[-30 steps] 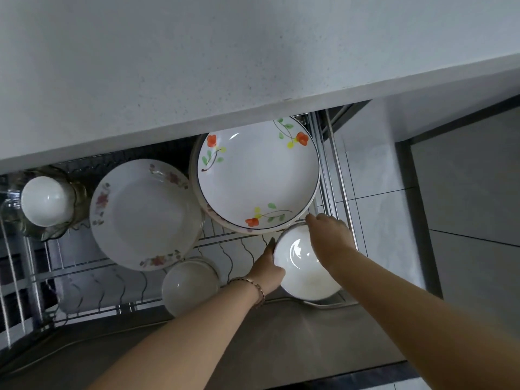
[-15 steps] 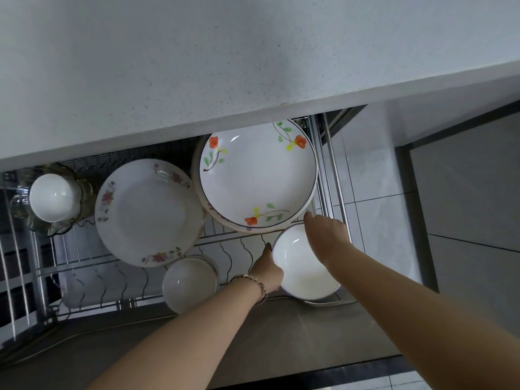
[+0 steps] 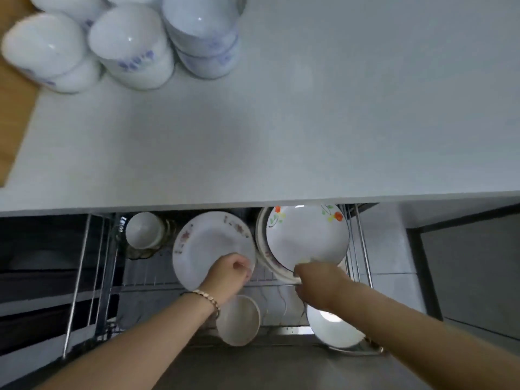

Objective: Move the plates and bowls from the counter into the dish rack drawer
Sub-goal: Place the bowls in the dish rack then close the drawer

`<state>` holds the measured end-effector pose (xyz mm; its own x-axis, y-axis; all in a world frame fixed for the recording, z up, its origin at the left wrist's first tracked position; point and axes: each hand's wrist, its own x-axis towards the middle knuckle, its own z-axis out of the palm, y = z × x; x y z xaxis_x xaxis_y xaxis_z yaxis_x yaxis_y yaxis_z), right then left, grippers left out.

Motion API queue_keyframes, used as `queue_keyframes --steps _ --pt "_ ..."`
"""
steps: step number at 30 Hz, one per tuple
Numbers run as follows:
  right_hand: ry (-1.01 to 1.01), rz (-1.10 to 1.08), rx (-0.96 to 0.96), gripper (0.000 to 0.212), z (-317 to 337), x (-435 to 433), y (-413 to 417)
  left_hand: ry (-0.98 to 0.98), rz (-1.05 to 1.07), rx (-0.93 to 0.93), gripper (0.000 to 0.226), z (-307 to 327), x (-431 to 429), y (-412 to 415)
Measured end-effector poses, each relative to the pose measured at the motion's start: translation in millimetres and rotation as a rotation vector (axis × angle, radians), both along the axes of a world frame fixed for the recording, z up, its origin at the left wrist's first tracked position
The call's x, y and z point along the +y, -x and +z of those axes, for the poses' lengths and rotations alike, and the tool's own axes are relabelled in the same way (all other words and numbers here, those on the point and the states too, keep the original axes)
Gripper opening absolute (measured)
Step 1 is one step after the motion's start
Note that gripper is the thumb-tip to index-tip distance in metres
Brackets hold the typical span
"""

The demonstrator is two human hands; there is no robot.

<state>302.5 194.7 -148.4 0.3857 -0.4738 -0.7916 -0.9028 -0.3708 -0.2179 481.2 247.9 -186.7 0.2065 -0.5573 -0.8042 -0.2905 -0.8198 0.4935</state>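
Several white bowls with blue patterns (image 3: 129,49) stand upside down at the far left of the white counter (image 3: 309,122). Below it the wire dish rack drawer (image 3: 81,277) is pulled out. It holds a pink-flowered plate (image 3: 208,240), a stack topped by an orange-flowered plate (image 3: 306,235), a small bowl (image 3: 239,322) and a plain white bowl (image 3: 334,330) at the front right. My left hand (image 3: 230,273) hovers over the pink-flowered plate with loosely curled fingers and holds nothing. My right hand (image 3: 318,282) hangs by the front rim of the orange-flowered stack, above the white bowl, also holding nothing.
A white cup (image 3: 143,229) sits in a glass dish at the drawer's back left. A wooden surface (image 3: 11,108) borders the counter on the left. Grey floor tiles (image 3: 394,249) and a dark cabinet front (image 3: 472,277) lie to the right of the drawer.
Both hands have let go of the white bowl, which stays at the drawer's front right, and have risen. The view has tilted up, bringing the counter and its bowls into sight.
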Motion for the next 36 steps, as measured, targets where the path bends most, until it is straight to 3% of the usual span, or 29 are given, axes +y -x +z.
queue_keyframes --steps 2,5,9,11,16,18,20,24,26,30,34,36 --pt "0.045 -0.008 -0.103 0.031 26 -16 -43 0.102 0.075 -0.023 0.028 31 -13 -42" --pt "0.100 -0.065 -0.256 0.032 61 -44 -115 0.249 0.111 -0.114 0.021 71 -37 -114" --pt "0.111 -0.304 -0.443 0.034 87 -80 -212 0.358 0.196 -0.206 0.025 107 -63 -207" --pt "0.039 -0.497 -0.545 0.041 91 -102 -263 0.365 0.208 -0.234 0.023 115 -73 -250" --pt "-0.179 -1.276 -0.784 0.067 96 -177 -360 0.361 0.211 -0.259 0.019 109 -96 -338" --pt "-0.223 -1.476 -0.867 0.068 90 -203 -378 0.365 0.222 -0.253 0.019 101 -100 -360" --pt "-0.262 -1.581 -0.976 0.055 82 -218 -389 0.371 0.242 -0.230 0.019 91 -103 -373" --pt "-0.208 -1.636 -1.059 0.031 71 -221 -392 0.363 0.255 -0.145 0.027 78 -107 -377" --pt "-0.196 -1.642 -1.047 0.009 74 -214 -387 0.357 0.272 -0.091 0.024 79 -108 -370" --pt "-0.205 -1.575 -0.967 0.013 78 -184 -357 0.327 0.383 0.108 0.016 94 -116 -339" --pt "-0.276 -1.459 -0.889 0.012 84 -139 -276 0.254 0.388 0.318 0.066 129 -122 -265" --pt "-0.311 -1.336 -0.825 0.020 85 -119 -259 0.228 0.374 0.368 0.063 141 -120 -257"
